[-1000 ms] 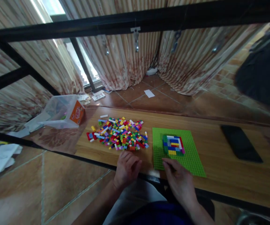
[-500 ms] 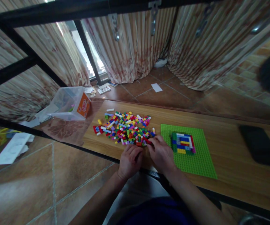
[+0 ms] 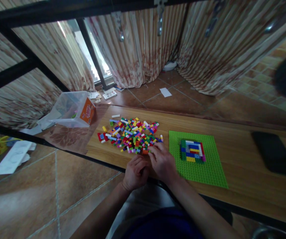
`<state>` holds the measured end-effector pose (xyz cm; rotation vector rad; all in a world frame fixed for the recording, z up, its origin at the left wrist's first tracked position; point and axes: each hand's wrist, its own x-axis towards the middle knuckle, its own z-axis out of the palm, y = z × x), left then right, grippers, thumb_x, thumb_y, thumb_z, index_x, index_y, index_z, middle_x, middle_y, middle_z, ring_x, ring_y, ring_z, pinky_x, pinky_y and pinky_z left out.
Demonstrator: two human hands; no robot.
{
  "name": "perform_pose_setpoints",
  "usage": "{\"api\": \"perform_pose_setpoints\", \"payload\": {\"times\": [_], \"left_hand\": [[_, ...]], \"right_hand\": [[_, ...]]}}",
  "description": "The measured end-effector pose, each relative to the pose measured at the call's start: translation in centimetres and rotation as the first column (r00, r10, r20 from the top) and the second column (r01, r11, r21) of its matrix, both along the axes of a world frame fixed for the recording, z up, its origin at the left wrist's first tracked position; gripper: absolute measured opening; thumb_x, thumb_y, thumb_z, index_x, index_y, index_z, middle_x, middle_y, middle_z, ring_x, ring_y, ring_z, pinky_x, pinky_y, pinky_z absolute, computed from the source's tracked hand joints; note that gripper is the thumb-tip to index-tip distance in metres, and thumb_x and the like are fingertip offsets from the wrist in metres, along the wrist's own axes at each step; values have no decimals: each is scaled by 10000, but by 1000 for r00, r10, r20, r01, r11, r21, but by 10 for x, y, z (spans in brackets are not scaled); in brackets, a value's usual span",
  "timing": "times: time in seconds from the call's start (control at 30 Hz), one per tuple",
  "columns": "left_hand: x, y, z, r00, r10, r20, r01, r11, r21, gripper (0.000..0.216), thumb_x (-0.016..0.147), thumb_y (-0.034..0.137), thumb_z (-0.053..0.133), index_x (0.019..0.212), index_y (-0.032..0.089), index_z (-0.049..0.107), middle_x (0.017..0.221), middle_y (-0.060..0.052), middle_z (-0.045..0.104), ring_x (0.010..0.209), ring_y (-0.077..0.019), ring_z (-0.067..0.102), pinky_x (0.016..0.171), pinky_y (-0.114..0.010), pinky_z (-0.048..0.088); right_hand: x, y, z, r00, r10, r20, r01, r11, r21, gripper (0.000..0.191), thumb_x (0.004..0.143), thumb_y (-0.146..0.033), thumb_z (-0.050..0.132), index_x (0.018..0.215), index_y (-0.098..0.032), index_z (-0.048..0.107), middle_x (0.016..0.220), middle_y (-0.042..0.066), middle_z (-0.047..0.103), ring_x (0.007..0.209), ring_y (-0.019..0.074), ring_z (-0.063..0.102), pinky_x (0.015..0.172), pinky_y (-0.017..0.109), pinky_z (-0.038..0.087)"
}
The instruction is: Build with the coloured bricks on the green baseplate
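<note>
A heap of small coloured bricks [image 3: 130, 134] lies on the wooden table [image 3: 232, 156]. To its right a green baseplate [image 3: 207, 169] carries a low block of stacked bricks [image 3: 192, 151]. My left hand [image 3: 135, 172] rests curled at the table's near edge, just below the heap. My right hand [image 3: 161, 161] lies beside it, fingers bent down onto the heap's near right corner. What its fingertips hold, if anything, is hidden.
A clear plastic box [image 3: 70, 109] with an orange label lies tipped at the table's left end. A black phone [image 3: 273, 152] lies flat at the right. A black metal frame [image 3: 21, 71] crosses overhead. Papers [image 3: 13, 161] lie on the tiled floor.
My right hand has moved left from the baseplate's near edge to the heap's near right corner, next to my left hand. The camera has tilted slightly downward.
</note>
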<state>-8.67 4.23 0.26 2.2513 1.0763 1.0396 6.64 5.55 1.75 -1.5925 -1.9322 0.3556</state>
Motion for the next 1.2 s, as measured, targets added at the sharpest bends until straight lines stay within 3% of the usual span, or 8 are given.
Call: {"api": "perform_pose_setpoints", "payload": {"times": [0.33,0.57,0.8,0.93,1.03,1.2], "left_hand": [[-3,2,2,998,-51,22,51,999,-7,179,828,97,450,760,203,578,729,-41,616,744,-184,574,657,-321,500],[-3,3,5,998,-51,-28,51,998,20,177,846,106,458,782,196,596,700,-39,604,720,-185,571,652,-326,506],[0,4,6,999,-40,-24,40,999,2,178,838,89,476,805,202,610,717,-35,630,760,-195,597,689,-335,520],[3,5,6,999,-45,-25,45,999,6,155,826,86,509,804,202,609,719,-28,638,767,-195,597,701,-333,520],[5,5,6,999,-39,-29,39,999,5,150,829,84,517,805,201,609,717,-26,642,772,-195,593,709,-332,519],[6,4,5,999,-25,-42,24,1000,-8,145,837,94,517,819,198,616,726,-32,644,767,-198,593,701,-334,513]], "right_hand": [[-13,8,-2,986,60,158,-44,994,-104,116,906,-188,542,950,-212,647,1046,80,618,907,194,584,779,310,460],[-3,-4,8,997,14,-72,-13,1000,7,129,930,-181,494,977,-207,611,1003,71,650,941,179,611,801,291,489],[47,-39,12,966,-149,-212,146,989,-32,198,954,-238,466,1063,-208,629,1020,67,676,936,172,644,829,302,512],[92,-56,7,931,-318,-180,320,947,-18,254,954,-320,476,1100,-200,646,1063,85,682,949,190,651,864,346,516],[121,-60,7,897,-425,-120,427,904,-10,305,946,-396,481,1076,-190,663,1037,93,683,889,195,648,806,350,522],[136,-58,7,873,-484,-55,485,874,10,354,922,-472,507,1027,-176,670,930,73,697,717,162,618,699,313,500]]}}
